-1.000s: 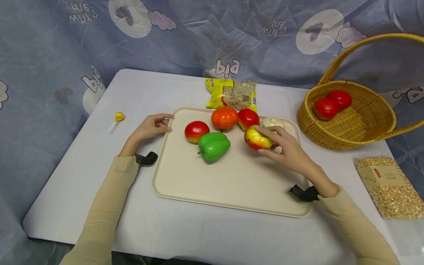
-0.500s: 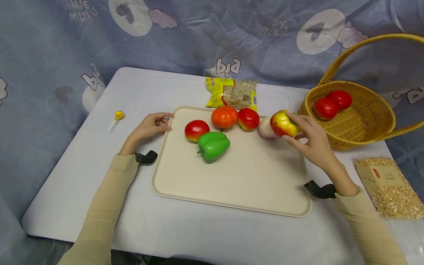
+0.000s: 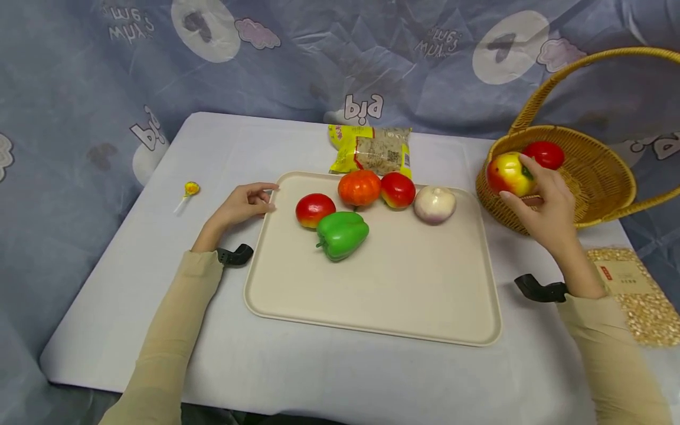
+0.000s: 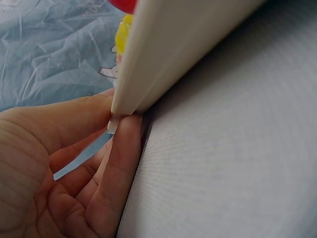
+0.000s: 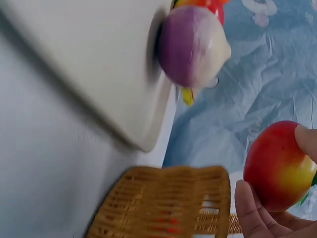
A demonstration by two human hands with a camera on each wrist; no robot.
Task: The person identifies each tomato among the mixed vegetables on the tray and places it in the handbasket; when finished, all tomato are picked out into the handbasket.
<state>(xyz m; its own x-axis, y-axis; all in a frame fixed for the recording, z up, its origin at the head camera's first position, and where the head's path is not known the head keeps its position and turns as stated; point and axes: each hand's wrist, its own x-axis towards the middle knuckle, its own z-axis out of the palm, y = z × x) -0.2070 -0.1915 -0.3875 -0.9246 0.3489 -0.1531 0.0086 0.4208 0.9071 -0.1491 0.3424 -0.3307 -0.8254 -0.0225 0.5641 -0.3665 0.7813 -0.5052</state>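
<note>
In the head view my right hand point(image 3: 549, 206) grips a red-and-yellow fruit point(image 3: 511, 175) between thumb and fingers. It hovers over the left part of the wicker basket point(image 3: 605, 195), where a red tomato-like fruit point(image 3: 544, 154) lies. My left hand point(image 3: 240, 206) is at the far left corner of the beige tray point(image 3: 414, 289); the left wrist view has thumb and fingers pinching the tray's rim point(image 4: 130, 74). On the tray are a green bell pepper point(image 3: 342, 235), a red fruit point(image 3: 316, 210), an orange pumpkin point(image 3: 359, 188), another red fruit point(image 3: 398, 190) and a purple-and-white round vegetable point(image 3: 434, 205).
Behind the tray lies a yellow snack-like bag point(image 3: 372, 150). A lollipop point(image 3: 190, 189) is on the white table point(image 3: 133, 283) at the left. To the right, partly behind my right forearm, is a clear bag of yellowish kernels point(image 3: 645, 307). The basket's tall handle point(image 3: 552, 82) arches up.
Gripping the red-and-yellow fruit, my right hand has carried it right from above the tray to over the basket. The purple-and-white vegetable is now uncovered. My left hand stays put.
</note>
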